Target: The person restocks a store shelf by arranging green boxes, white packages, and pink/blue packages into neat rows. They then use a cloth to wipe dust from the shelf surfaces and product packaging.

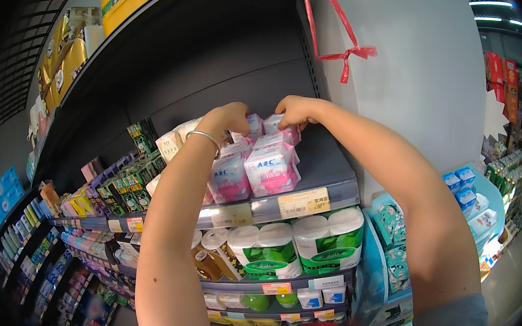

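Note:
Pink-and-white packs of ABC sanitary pads [272, 166] stand in two short rows on a dark shelf [323, 168]. My right hand [299, 112] reaches over the rear pack of the right row [274, 123], thumb on its near side and fingers around its far side. My left hand [231, 117] is at the rear pack of the left row [255, 124]; its fingertips are partly hidden, so its hold is unclear. A silver bangle [207, 136] circles my left wrist. Cream-coloured packs [169, 144] stand left of the pink ones, partly behind my left forearm.
Price labels [301, 203] line the shelf's front edge. Toilet roll packs [329, 239] fill the shelf below. Right of the shelf rises a grey pillar [398, 82], with a knotted red ribbon [345, 54] hanging before it. A blue display stand [378, 238] holds packets near my right arm.

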The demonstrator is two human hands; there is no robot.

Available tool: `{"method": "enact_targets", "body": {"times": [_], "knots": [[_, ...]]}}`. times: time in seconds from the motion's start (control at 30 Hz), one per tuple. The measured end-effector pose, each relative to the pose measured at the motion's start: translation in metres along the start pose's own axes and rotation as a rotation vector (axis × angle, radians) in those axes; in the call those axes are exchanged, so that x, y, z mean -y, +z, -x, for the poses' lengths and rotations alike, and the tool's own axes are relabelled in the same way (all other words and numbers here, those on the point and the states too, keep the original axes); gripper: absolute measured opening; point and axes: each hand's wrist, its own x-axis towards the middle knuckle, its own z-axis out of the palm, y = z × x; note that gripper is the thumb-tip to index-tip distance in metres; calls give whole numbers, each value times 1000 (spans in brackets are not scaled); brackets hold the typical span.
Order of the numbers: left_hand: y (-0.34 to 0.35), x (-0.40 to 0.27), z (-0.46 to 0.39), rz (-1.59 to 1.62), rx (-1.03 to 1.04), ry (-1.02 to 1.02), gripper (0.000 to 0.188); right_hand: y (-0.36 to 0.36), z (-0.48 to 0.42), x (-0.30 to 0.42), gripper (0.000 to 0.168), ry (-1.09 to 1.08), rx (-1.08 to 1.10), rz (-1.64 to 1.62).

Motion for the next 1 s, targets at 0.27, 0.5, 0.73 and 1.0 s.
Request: {"method": "enact_targets", "body": {"times": [0.27, 0.5, 0.73, 1.0], "knots": [[23, 41, -27, 86, 183, 37, 37, 17, -8, 9, 68, -64, 274, -273], [7, -1, 13, -145, -113, -12, 30, 19, 13, 12, 69, -135, -78, -91], [-6, -41, 105, 102, -833, 516, 21, -21, 117, -7, 52, -380, -385, 321], [34, -116, 237, 47, -754, 739, 25, -96, 303, -67, 50, 184, 69, 540]]}}
